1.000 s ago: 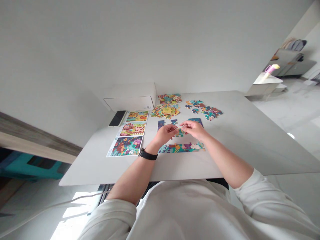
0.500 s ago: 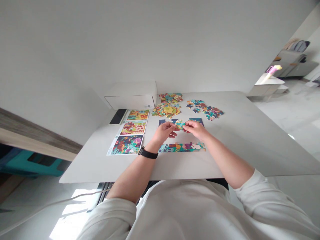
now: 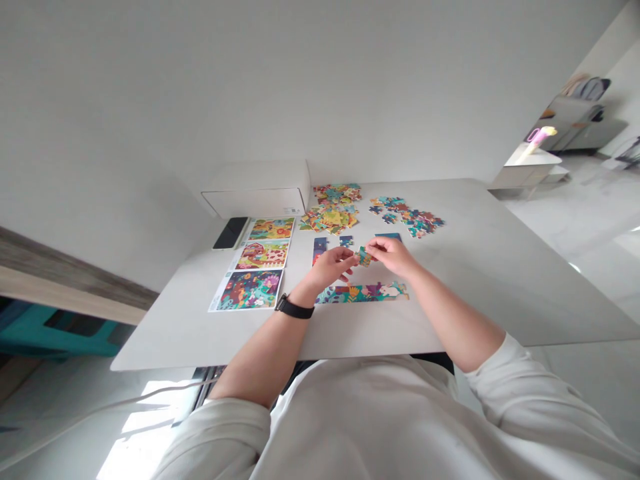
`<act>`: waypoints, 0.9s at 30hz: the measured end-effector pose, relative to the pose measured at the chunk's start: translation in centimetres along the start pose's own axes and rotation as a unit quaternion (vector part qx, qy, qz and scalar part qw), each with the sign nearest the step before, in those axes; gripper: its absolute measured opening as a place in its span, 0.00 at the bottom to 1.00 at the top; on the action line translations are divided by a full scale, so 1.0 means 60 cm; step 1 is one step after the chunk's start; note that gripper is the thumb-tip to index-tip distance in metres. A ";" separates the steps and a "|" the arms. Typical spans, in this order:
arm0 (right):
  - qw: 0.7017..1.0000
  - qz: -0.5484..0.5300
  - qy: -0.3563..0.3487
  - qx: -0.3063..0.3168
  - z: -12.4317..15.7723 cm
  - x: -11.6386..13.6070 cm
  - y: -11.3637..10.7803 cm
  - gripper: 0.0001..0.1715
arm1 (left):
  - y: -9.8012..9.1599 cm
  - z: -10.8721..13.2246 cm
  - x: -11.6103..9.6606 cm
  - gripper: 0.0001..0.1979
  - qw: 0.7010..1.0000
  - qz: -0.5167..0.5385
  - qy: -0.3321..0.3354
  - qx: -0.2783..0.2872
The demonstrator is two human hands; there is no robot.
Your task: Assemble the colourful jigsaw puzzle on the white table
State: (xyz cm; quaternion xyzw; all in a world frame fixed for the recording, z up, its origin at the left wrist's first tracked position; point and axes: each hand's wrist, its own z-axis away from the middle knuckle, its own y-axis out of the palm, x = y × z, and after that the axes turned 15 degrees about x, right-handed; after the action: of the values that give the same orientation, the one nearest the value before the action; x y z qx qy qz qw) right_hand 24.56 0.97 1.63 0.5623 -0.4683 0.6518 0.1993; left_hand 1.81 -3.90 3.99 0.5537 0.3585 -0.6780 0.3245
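Between my two hands is a small teal and yellow jigsaw puzzle piece (image 3: pixel 363 257), held above the table. My left hand (image 3: pixel 334 265) pinches its left side, and my right hand (image 3: pixel 389 253) grips its right edge with closed fingertips. Nearer to me lies a joined strip of puzzle (image 3: pixel 370 292), its left end partly behind my left hand. Beyond my hands are a dark blue joined section (image 3: pixel 320 248), a small blue piece (image 3: pixel 346 241) and another blue section (image 3: pixel 388 237), which my right hand partly covers.
Loose puzzle pieces lie in piles: a yellow one (image 3: pixel 331 219), a red and green one (image 3: pixel 337 193), and a blue and brown one (image 3: pixel 423 222). Three picture sheets (image 3: pixel 251 290) line the left, near a phone (image 3: pixel 231 233). A white box (image 3: pixel 255 193) stands against the wall.
The puzzle piece has been turned between my fingers and now shows a more upright face. Both hands stay close together. The whole view has shifted slightly.
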 end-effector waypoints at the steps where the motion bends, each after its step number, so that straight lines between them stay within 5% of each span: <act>1: 1.000 0.013 -0.002 0.005 0.001 0.001 -0.001 0.24 | 0.000 0.000 0.000 0.22 1.000 -0.002 0.001 -0.001; 9: 0.992 0.101 -0.073 -0.007 0.012 0.029 -0.001 0.18 | 0.004 -0.001 0.005 0.21 1.000 0.018 -0.003 -0.023; 14: 0.943 0.267 -0.198 0.033 0.031 0.054 -0.009 0.23 | 0.001 0.003 0.000 0.24 0.995 0.080 0.009 -0.055; 18: 0.922 0.331 -0.202 0.021 0.037 0.066 -0.013 0.23 | 0.005 0.008 -0.010 0.26 0.994 0.094 0.021 -0.043; 23: 0.924 0.333 -0.187 0.027 0.054 0.078 -0.042 0.26 | 0.013 0.009 -0.010 0.28 0.998 0.026 0.061 -0.015; 27: 0.930 0.331 -0.157 0.026 0.098 0.065 -0.085 0.22 | 0.023 0.007 0.003 0.22 0.982 -0.151 0.109 0.011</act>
State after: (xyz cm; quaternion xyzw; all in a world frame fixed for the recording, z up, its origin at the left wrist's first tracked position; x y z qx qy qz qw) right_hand 30.63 -2.52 6.76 0.4752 -0.6363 0.5959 -0.1189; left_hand 2.73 -5.02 3.72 0.5670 0.4635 -0.6591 0.1709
